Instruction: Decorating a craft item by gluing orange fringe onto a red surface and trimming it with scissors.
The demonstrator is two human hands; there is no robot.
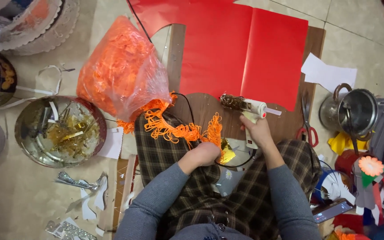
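Below the red paper sheet (pixel 241 49), the right hand (pixel 256 129) grips a white glue gun (pixel 253 111); the left hand (pixel 205 153), fingers curled closed, pinches orange fringe (pixel 178 129).

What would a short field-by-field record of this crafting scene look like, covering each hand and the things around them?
Left hand: left hand closed on orange fringe trim and a gold foil piece, over the lap.
Right hand: right hand grips a white hot glue gun, nozzle pointing left.
Work surface: wooden board under red paper sheet.
Left of board: clear bag of orange trim; round metal tin of gold scraps.
Right of board: red-handled scissors; metal kettle.
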